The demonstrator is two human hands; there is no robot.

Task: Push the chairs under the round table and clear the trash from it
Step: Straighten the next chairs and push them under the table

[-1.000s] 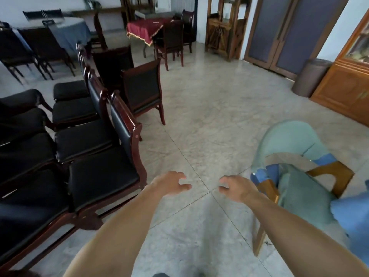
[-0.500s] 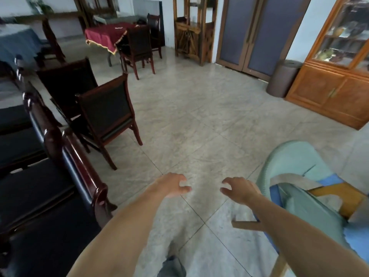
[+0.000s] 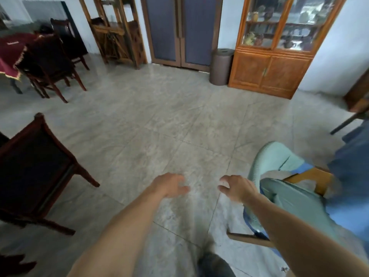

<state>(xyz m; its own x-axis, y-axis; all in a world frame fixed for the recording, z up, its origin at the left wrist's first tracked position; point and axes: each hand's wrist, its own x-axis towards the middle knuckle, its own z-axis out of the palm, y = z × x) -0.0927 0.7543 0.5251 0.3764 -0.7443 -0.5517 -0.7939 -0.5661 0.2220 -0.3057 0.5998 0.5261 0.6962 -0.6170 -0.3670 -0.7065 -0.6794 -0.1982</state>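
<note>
A chair with a pale green back cover and light wooden arms stands at the lower right, against a blue tablecloth at the right edge. My right hand hovers just left of the chair's back, fingers loosely curled, holding nothing. My left hand hangs over the floor further left, also relaxed and holding nothing. The round table's top and any trash are out of view.
A dark wooden chair stands at the left and another beside a red-clothed table at the far left. A brown cylindrical bin stands by an orange-wood cabinet and double doors. Tiled floor lies ahead.
The view has swung right: the row of dark chairs slid out on the left, the cabinet and doors came to the centre. Both hands stay out in front, holding nothing.
</note>
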